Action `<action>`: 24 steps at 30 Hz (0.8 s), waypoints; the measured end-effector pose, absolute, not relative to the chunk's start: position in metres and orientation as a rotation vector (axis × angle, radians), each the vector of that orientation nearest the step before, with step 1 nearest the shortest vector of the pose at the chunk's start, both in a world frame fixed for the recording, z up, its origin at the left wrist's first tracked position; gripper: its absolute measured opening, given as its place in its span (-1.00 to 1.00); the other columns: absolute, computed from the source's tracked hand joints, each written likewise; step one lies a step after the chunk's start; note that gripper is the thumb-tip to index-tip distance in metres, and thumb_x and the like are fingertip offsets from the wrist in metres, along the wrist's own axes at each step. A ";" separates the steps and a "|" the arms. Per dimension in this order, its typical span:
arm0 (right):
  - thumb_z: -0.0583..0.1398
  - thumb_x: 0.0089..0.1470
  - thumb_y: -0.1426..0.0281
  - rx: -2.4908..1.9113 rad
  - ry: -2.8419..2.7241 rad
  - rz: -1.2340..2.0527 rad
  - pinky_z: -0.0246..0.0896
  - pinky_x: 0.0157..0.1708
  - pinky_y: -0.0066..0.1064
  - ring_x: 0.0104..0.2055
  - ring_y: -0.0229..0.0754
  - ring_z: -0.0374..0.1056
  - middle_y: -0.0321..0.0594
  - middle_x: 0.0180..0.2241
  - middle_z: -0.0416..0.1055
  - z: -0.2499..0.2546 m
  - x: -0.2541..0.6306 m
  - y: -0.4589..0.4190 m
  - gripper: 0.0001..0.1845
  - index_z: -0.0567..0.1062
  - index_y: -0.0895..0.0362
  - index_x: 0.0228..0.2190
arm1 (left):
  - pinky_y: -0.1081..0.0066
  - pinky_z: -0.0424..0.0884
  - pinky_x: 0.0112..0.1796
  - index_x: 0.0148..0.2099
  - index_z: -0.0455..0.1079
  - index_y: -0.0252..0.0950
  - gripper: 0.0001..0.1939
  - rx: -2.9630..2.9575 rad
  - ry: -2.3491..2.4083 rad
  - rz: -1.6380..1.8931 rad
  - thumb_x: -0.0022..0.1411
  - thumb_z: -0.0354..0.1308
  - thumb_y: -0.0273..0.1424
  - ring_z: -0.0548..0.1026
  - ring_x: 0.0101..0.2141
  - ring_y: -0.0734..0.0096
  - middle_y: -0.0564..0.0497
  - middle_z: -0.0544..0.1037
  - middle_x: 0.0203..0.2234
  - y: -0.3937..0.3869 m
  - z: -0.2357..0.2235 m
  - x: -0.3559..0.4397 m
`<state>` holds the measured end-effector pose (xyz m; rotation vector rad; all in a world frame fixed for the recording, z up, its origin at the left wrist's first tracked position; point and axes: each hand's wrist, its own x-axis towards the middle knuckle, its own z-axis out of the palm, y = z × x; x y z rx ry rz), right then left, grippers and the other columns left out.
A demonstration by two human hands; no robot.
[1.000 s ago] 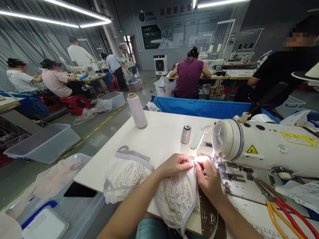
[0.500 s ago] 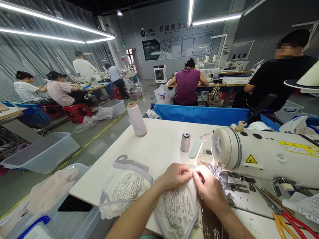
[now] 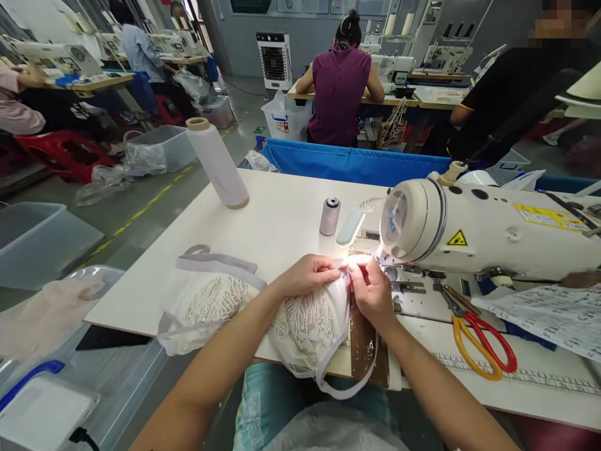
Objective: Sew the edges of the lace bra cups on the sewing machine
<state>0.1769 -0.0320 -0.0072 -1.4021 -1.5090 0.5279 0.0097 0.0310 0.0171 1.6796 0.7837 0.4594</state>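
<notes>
My left hand (image 3: 307, 275) and my right hand (image 3: 370, 289) both pinch the top edge of a white lace garment (image 3: 307, 326) with pale grey edging. They hold it just in front of the lit needle area of a white sewing machine (image 3: 469, 225). The garment's lower part hangs over the table's front edge onto my lap. Its other lace cup (image 3: 211, 300) lies flat on the white table (image 3: 277, 219) to the left.
A tall white thread cone (image 3: 216, 163) and a small grey spool (image 3: 329, 216) stand on the table. Red and yellow scissors (image 3: 479, 341) and printed paper (image 3: 549, 313) lie right. Clear plastic bins (image 3: 37, 238) sit on the floor left. A blue bin (image 3: 357, 164) and other people sewing are behind.
The camera has tilted down and moved closer, so my lap and the table's front edge show. Both hands stay pinched on the lace garment at the needle.
</notes>
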 end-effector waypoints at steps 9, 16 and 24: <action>0.17 0.09 0.23 -1.453 -1.626 0.444 0.15 -0.55 -0.43 -0.57 -0.30 0.18 -0.35 -0.60 0.23 -0.010 0.178 -0.028 -0.76 0.38 0.13 -0.50 | 0.47 0.03 -0.49 -0.50 0.27 -0.33 -0.64 1.728 0.783 0.475 0.19 0.05 -0.17 0.15 -0.53 0.54 0.12 0.21 -0.60 0.031 0.017 0.008; 0.13 0.13 0.30 -1.419 -1.597 0.374 0.25 -0.44 -0.39 -0.45 -0.23 0.30 -0.26 -0.49 0.36 -0.008 0.177 -0.029 -0.78 0.38 0.10 -0.52 | 0.47 0.01 -0.51 -0.51 0.24 -0.33 -0.65 1.753 0.790 0.470 0.19 0.05 -0.19 0.11 -0.54 0.56 0.13 0.16 -0.61 0.031 0.015 0.010; 0.08 0.21 0.29 -1.171 -1.435 0.672 0.33 -0.45 -0.39 -0.52 -0.27 0.38 -0.38 -0.52 0.41 0.003 0.179 -0.040 -0.90 0.33 0.04 -0.31 | 0.47 -0.03 -0.53 -0.50 0.26 -0.32 -0.68 1.669 0.819 0.444 0.18 0.06 -0.20 0.07 -0.58 0.58 0.14 0.11 -0.62 0.031 0.019 0.007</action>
